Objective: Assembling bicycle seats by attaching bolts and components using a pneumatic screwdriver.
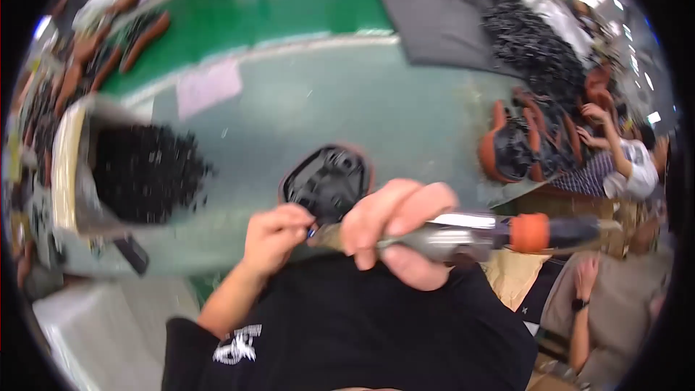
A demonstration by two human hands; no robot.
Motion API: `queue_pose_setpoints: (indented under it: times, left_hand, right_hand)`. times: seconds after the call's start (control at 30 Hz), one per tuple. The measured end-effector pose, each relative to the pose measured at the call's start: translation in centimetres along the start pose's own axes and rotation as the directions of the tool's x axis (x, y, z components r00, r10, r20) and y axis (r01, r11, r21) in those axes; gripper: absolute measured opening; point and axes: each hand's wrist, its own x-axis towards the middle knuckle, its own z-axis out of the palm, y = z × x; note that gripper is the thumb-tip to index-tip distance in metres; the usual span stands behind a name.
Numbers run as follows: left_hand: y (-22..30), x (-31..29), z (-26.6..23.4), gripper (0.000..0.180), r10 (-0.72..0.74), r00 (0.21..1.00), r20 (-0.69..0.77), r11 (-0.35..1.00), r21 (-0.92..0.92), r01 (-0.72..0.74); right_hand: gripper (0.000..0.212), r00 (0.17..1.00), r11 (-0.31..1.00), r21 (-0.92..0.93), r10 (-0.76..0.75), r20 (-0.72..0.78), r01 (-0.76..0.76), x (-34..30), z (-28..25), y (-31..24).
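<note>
My right hand (398, 228) is wrapped round a silver power screwdriver (463, 239) with an orange ring and a dark rear end. The tool lies almost level, its tip pointing left. At that tip my left hand (271, 239) is closed in a pinch, and a small bluish bit shows by the fingertips, too small to name. Just beyond both hands a black, hollow-sided piece with a reddish-brown rim (326, 177) rests on the green table (289, 101); it looks like an upturned bicycle saddle. My right hand partly covers its near edge.
On the left, a tipped box (66, 166) spills small black parts (148, 174). More brown-rimmed pieces (510, 141) stand at right, below a heap of black parts (528, 36) on grey sheeting (434, 14). Co-workers' arms (612, 134) are at right. Pink paper (208, 89) lies at far left.
</note>
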Motion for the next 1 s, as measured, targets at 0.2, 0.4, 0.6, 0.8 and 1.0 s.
queue_pose_setpoints:
  times: [0.2, 0.4, 0.6, 0.8, 1.0]
  left_hand:
    - [2.0, 1.6, -0.2, 0.023, -0.135, 0.978, 0.159, 0.986, 0.115, 0.118]
    - [2.1, 0.5, -0.4, 0.024, -0.167, 0.974, 0.152, 0.982, 0.113, 0.151]
    - [1.8, -0.8, 0.2, 0.022, -0.157, 0.977, 0.144, 0.987, 0.049, 0.152]
    - [1.2, -1.6, 1.1, 0.022, -0.156, 0.982, 0.105, 0.988, 0.030, 0.154]
    - [0.9, -1.6, 2.0, 0.022, -0.078, 0.987, 0.143, 0.974, 0.220, 0.045]
  right_hand:
    - [0.030, 1.000, 1.000, 0.023, 0.019, 0.007, -0.019, -0.3, -0.3, 0.0]
    - [0.031, 0.998, 1.000, 0.006, 0.008, 0.058, -0.009, -0.7, -0.2, 0.1]
    - [0.032, 0.997, 1.000, 0.014, 0.024, 0.069, -0.025, -1.8, 0.2, -0.4]
    - [0.032, 0.999, 0.999, 0.038, 0.017, 0.051, -0.019, -3.1, 0.0, -1.2]
    - [0.032, 0.999, 0.999, 0.042, -0.012, 0.050, 0.010, -3.8, -0.6, -1.9]
